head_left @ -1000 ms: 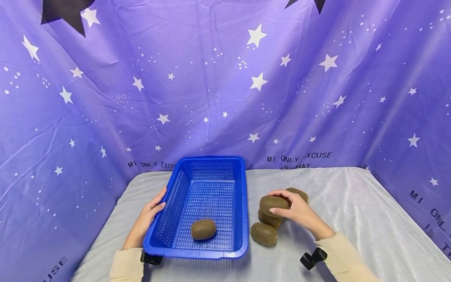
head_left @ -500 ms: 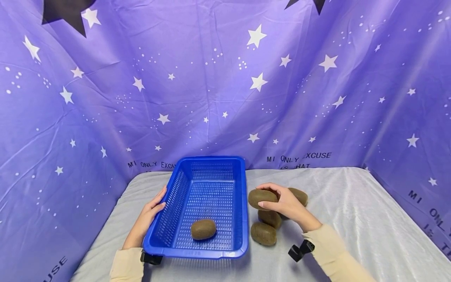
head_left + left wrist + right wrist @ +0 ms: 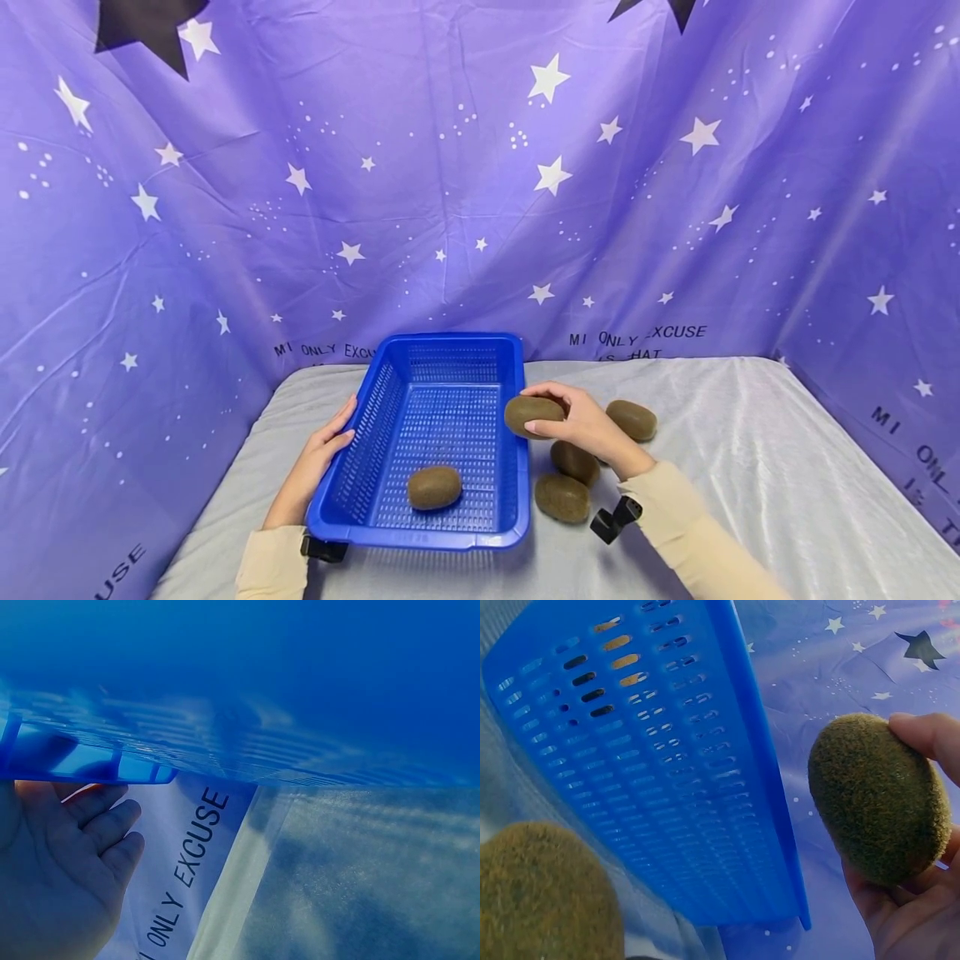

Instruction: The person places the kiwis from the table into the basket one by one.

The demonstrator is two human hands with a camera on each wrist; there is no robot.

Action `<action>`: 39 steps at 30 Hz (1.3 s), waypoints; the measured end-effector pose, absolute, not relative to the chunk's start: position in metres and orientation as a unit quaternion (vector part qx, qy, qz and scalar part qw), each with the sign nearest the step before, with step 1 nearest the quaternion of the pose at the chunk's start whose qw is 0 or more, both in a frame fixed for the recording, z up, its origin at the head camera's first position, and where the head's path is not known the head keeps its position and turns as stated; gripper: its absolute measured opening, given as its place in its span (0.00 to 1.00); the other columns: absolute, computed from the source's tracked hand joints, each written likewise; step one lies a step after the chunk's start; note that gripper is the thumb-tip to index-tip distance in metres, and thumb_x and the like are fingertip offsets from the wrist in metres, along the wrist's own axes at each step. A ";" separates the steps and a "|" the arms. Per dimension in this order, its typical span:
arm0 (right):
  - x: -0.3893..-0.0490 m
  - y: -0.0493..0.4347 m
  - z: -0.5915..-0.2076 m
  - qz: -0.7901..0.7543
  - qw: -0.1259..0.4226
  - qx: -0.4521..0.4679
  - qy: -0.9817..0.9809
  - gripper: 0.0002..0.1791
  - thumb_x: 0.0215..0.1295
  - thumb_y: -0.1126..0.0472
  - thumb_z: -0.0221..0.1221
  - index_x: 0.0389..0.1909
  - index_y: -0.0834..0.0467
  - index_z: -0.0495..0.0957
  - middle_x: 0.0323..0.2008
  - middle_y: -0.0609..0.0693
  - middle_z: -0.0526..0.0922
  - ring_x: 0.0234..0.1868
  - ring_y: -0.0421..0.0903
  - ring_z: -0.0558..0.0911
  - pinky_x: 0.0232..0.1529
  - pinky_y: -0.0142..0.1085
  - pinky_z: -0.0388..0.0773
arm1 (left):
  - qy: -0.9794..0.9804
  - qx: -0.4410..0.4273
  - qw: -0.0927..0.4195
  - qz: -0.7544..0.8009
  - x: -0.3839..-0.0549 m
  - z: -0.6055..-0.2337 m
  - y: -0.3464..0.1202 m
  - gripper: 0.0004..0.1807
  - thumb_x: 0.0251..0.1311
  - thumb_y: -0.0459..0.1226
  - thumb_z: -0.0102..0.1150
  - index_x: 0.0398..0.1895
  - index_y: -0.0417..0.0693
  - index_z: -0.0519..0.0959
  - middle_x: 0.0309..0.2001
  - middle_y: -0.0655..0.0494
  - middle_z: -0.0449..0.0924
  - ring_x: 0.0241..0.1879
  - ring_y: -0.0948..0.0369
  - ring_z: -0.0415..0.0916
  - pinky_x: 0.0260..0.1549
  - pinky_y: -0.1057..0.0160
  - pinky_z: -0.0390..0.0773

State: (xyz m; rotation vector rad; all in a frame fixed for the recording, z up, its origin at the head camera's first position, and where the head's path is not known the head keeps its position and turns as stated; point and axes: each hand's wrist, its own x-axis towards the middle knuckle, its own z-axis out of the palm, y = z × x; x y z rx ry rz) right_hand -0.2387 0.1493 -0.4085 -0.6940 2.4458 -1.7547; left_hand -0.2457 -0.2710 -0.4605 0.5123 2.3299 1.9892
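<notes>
My right hand (image 3: 585, 423) grips a brown fuzzy kiwi (image 3: 523, 416) between thumb and fingers, overlapping the right rim of a blue plastic basket (image 3: 405, 538) in the head view. In the right wrist view the held kiwi (image 3: 877, 799) appears beside the basket's slotted wall (image 3: 697, 847), up at rim level. On the basket's left side my left hand (image 3: 309, 467) holds the rim, thumb near the top edge. The left wrist view shows that hand's fingers (image 3: 112, 825) curled up at the rim. One kiwi (image 3: 434, 487) lies inside the basket, near its front.
Right of the basket, two kiwis lie close together on the grey cloth (image 3: 757, 467): a front one (image 3: 562, 498) and one behind it (image 3: 575, 463). Another kiwi (image 3: 632, 420) lies farther back. A purple star-printed curtain (image 3: 480, 183) hangs behind and at both sides.
My right hand has lifted the kiwi from the group and carried it left to the basket's right rim. The left hand and the basket have stayed in place.
</notes>
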 end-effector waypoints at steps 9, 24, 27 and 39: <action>-0.246 0.131 -0.409 -0.560 0.030 -0.250 0.789 0.24 0.55 0.59 0.67 0.53 0.58 0.76 0.45 0.54 0.80 0.40 0.47 0.78 0.43 0.35 0.75 | 0.749 0.170 0.016 0.641 -0.246 -0.460 -0.271 0.30 0.69 0.34 0.44 0.72 0.37 0.51 0.74 0.41 0.39 0.73 0.50 0.32 0.55 0.83 0.53; -0.254 0.104 -0.412 -0.560 0.018 -0.266 0.785 0.23 0.54 0.61 0.68 0.52 0.58 0.77 0.48 0.54 0.81 0.40 0.45 0.77 0.43 0.33 0.74 | 0.747 0.171 0.014 0.643 -0.245 -0.460 -0.271 0.30 0.69 0.34 0.44 0.72 0.37 0.51 0.74 0.42 0.39 0.73 0.52 0.33 0.55 0.83 0.53; -0.251 0.101 -0.407 -0.559 0.021 -0.271 0.783 0.23 0.54 0.64 0.67 0.52 0.62 0.77 0.49 0.57 0.80 0.40 0.44 0.77 0.43 0.33 0.74 | 0.747 0.170 0.012 0.643 -0.244 -0.459 -0.270 0.30 0.69 0.34 0.44 0.71 0.36 0.51 0.74 0.42 0.39 0.73 0.50 0.32 0.55 0.83 0.52; -0.252 0.097 -0.411 -0.548 0.016 -0.274 0.790 0.24 0.53 0.62 0.68 0.52 0.62 0.76 0.52 0.57 0.79 0.42 0.45 0.77 0.43 0.34 0.73 | 0.752 0.167 0.015 0.637 -0.244 -0.460 -0.270 0.30 0.69 0.34 0.44 0.72 0.37 0.51 0.74 0.43 0.39 0.72 0.48 0.32 0.55 0.83 0.53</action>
